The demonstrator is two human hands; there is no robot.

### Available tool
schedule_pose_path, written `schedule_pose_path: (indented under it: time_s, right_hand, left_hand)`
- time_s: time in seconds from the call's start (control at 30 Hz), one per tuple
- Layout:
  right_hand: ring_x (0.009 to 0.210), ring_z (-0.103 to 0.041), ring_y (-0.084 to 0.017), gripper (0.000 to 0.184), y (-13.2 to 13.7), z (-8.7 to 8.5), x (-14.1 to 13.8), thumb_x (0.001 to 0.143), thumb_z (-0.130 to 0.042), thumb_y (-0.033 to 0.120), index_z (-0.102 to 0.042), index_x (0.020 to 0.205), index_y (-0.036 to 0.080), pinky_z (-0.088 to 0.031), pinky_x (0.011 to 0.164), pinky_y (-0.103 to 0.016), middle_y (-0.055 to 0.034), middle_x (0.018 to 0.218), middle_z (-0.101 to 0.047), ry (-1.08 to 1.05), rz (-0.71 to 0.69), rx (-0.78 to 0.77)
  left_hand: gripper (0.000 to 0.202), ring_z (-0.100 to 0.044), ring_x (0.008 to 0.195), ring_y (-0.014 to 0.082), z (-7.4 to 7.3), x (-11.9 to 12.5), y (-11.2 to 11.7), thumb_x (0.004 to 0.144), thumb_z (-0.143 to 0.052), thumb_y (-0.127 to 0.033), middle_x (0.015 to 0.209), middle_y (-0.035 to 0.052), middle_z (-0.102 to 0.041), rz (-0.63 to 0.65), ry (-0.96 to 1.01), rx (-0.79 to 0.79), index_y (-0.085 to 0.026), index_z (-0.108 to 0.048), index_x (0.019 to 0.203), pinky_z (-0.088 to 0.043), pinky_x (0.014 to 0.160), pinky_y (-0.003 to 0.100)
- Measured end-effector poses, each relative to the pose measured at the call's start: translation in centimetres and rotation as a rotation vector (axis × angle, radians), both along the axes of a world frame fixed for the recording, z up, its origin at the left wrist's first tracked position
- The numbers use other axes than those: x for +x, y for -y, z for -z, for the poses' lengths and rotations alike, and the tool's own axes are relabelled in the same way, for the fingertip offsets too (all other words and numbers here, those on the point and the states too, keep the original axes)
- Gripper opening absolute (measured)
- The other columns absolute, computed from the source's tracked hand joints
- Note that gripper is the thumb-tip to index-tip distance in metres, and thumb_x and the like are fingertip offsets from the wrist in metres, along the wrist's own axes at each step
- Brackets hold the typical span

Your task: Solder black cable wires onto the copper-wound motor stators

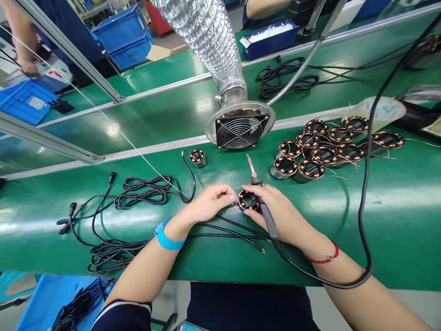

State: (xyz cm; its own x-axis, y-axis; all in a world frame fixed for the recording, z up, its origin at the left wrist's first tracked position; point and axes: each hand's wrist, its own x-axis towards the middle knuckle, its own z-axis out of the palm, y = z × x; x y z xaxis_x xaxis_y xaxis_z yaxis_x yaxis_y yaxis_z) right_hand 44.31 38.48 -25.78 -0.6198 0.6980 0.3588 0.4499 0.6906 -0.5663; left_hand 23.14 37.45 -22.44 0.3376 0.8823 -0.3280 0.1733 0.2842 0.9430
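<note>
My right hand [280,209] has a soldering iron [267,214] between its fingers, tip pointing up and away. Thumb and forefinger of that same hand also clasp a motor stator [246,200], a ring with copper windings, low over the bench. Left of the stator, my left hand [215,202] is pinched closed at its edge. Thin wire ends show by those fingertips, but what they grip is too small to make out. Below the hands lie black cables [237,230] with stripped ends.
Several wound stators [312,169] stand together at right; one stator [197,157] with a cable stands at back left. Coiled black cables [144,191] lie at left. An extractor fan [241,131] hangs above the bench [213,262]. A co-worker's hand [29,68] is beyond the partition.
</note>
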Motion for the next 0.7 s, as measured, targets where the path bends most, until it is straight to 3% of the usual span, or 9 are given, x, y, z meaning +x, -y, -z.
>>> schedule_pose_path:
  time_s: [0.07, 0.23, 0.33, 0.4, 0.53, 0.7]
  right_hand:
    - [0.093, -0.065, -0.026, 0.043, 0.1, 0.0, -0.1, 0.091, -0.057, 0.026, -0.043, 0.131, 0.022, -0.056, 0.079, -0.046, -0.0098, 0.104, -0.066, 0.003, -0.001, 0.006]
    - [0.092, -0.065, -0.025, 0.039, -0.1, 0.2, -0.1, 0.093, -0.053, 0.025, -0.044, 0.131, 0.022, -0.056, 0.080, -0.045, -0.0093, 0.104, -0.068, 0.010, -0.031, 0.052]
    - [0.096, -0.065, -0.026, 0.039, -0.4, 0.3, 0.2, 0.093, -0.055, 0.029, -0.046, 0.131, 0.022, -0.056, 0.081, -0.045, -0.0095, 0.106, -0.068, 0.021, 0.045, 0.047]
    - [0.099, -0.065, -0.026, 0.041, -0.6, 0.4, 0.5, 0.093, -0.056, 0.030, -0.046, 0.131, 0.022, -0.056, 0.082, -0.044, -0.0101, 0.108, -0.067, 0.017, 0.086, 0.047]
    - [0.104, -0.064, -0.027, 0.044, -0.8, 0.4, 0.9, 0.092, -0.057, 0.031, -0.045, 0.133, 0.023, -0.056, 0.086, -0.046, -0.0112, 0.113, -0.066, 0.027, 0.113, 0.035]
    - [0.104, -0.063, -0.029, 0.047, -0.5, 0.2, 0.5, 0.091, -0.057, 0.030, -0.044, 0.136, 0.023, -0.056, 0.085, -0.048, -0.0116, 0.111, -0.066, 0.029, 0.106, 0.035]
  left_hand:
    - [0.039, -0.048, 0.065, 0.0106, 0.3, 0.1, -0.4, 0.074, -0.068, -0.052, 0.069, 0.0014, -0.060, -0.011, 0.050, -0.047, -0.014, -0.061, 0.071, -0.036, 0.065, 0.025]
    - [0.045, -0.032, 0.049, 0.0053, 1.2, 0.6, -0.8, 0.073, -0.067, -0.057, 0.062, -0.0019, -0.055, -0.036, 0.116, -0.152, -0.013, -0.061, 0.074, -0.021, 0.051, 0.023]
    - [0.037, -0.037, 0.056, 0.0064, 1.0, 0.5, -0.4, 0.076, -0.067, -0.050, 0.065, -0.0034, -0.053, -0.038, 0.032, -0.087, -0.014, -0.060, 0.078, -0.028, 0.054, 0.022]
    - [0.030, -0.041, 0.061, 0.0081, 0.8, 0.4, -0.1, 0.078, -0.067, -0.043, 0.065, -0.0040, -0.051, 0.026, -0.048, -0.043, -0.014, -0.059, 0.078, -0.033, 0.059, 0.022]
    - [0.019, -0.052, 0.071, 0.0115, 0.7, 0.1, 0.2, 0.084, -0.060, -0.032, 0.075, 0.0005, -0.062, 0.089, -0.157, 0.082, -0.014, -0.065, 0.078, -0.041, 0.070, 0.025]
    - [0.030, -0.059, 0.074, 0.0140, 1.0, 0.6, -0.2, 0.083, -0.063, -0.042, 0.077, 0.0050, -0.068, 0.135, 0.024, 0.018, -0.013, -0.069, 0.076, -0.045, 0.076, 0.027]
